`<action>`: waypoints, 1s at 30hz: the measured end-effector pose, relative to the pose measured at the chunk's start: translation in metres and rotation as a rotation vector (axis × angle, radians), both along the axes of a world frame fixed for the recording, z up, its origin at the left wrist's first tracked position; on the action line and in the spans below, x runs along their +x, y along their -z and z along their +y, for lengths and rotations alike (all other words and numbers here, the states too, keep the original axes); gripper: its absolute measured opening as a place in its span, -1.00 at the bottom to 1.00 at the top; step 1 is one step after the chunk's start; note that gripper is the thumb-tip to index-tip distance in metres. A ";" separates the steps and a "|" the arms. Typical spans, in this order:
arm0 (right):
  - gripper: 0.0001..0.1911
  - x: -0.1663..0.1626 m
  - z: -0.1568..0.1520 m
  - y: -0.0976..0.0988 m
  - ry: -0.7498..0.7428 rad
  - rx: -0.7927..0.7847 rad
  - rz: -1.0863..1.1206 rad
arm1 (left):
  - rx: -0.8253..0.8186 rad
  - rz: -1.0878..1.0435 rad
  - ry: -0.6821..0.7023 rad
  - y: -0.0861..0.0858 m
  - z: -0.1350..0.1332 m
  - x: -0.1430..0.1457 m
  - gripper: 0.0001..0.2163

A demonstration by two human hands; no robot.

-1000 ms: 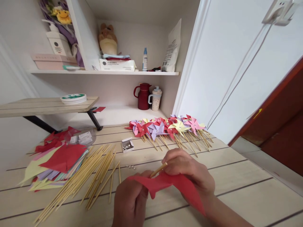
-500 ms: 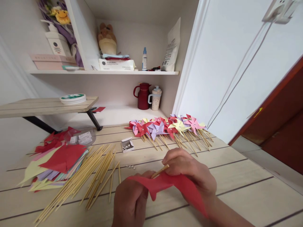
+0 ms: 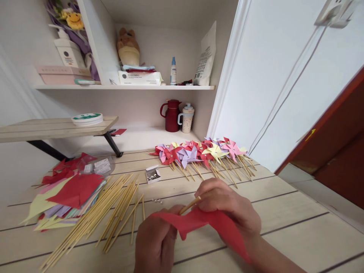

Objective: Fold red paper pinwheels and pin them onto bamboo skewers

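Low in the middle of the view, my left hand [image 3: 156, 237] is closed around a thin wooden stick [image 3: 189, 206], whose end points toward my right hand. A piece of red paper [image 3: 196, 223] with curled, pointed edges spans both hands. My right hand [image 3: 227, 208] pinches this paper near the stick's end; its fingertips are partly hidden. Whether a pin joins stick and paper cannot be seen. Beyond my hands lie several small silver pins [image 3: 157, 201] and a small white box [image 3: 153, 174] of pins.
Finished paper pinwheels [image 3: 199, 151] on sticks lie in a heap at the back right. Loose sticks [image 3: 93, 218] and a pile of coloured paper [image 3: 75, 191] cover the left. A small raised shelf [image 3: 57, 127] stands behind them. A red jug [image 3: 172, 117] and a cup [image 3: 187, 119] stand at the back.
The stick's visible end has shifted slightly left and down between my hands. Both hands keep nearly the same place and hold.
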State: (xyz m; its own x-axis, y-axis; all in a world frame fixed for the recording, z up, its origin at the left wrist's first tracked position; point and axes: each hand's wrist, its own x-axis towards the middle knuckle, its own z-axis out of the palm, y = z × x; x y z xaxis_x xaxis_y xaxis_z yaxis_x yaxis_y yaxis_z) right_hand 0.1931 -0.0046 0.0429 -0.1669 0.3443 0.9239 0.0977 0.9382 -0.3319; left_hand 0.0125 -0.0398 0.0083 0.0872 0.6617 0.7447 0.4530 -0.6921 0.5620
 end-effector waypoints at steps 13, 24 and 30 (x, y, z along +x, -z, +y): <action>-0.85 0.001 -0.001 0.004 -0.047 -0.032 0.000 | 0.026 -0.019 0.017 0.014 0.001 -0.007 -0.67; -0.82 0.001 0.000 0.005 -0.091 -0.035 0.011 | 0.118 0.200 0.014 0.004 0.003 -0.019 -0.61; -0.85 0.001 0.002 0.007 -0.070 -0.074 0.017 | 0.074 0.069 0.045 0.002 0.004 -0.005 -0.78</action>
State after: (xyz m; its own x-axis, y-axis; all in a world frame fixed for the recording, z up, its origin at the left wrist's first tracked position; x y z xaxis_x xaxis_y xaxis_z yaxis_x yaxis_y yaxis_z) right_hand 0.1942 -0.0023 0.0359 -0.1772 0.3999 0.8993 0.0265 0.9153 -0.4018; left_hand 0.0073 -0.0356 0.0061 0.1682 0.5996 0.7824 0.4568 -0.7508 0.4772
